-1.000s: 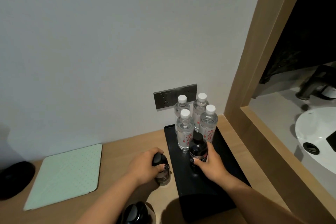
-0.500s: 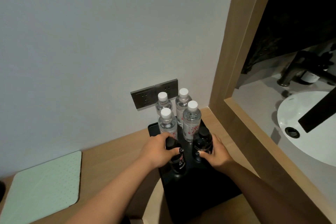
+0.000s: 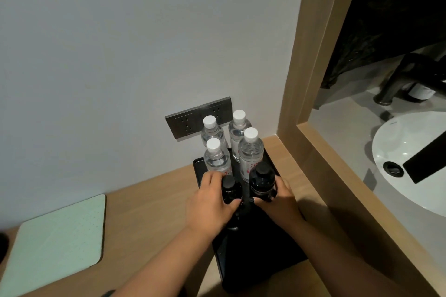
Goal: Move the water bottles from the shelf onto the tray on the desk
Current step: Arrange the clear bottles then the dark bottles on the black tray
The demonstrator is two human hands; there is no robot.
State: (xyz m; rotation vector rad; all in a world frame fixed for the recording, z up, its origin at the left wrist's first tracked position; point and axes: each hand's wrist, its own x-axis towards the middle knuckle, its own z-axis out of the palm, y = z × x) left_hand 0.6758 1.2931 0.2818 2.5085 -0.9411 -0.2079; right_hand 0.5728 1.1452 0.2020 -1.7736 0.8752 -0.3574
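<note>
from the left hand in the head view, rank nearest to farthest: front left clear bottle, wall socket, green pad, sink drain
1. Front left clear bottle: just behind the left hand, fingertips right by it.
2. Wall socket: on the wall behind the bottles.
3. Green pad: on the desk, far left.
4. Sink drain: in the basin, far right.
Pad and drain are fairly close to call.

Two hands, left [image 3: 208, 205] and right [image 3: 280, 196], each around a dark bottle on the black tray [image 3: 263, 258] behind four clear bottles [image 3: 250, 152].
</note>
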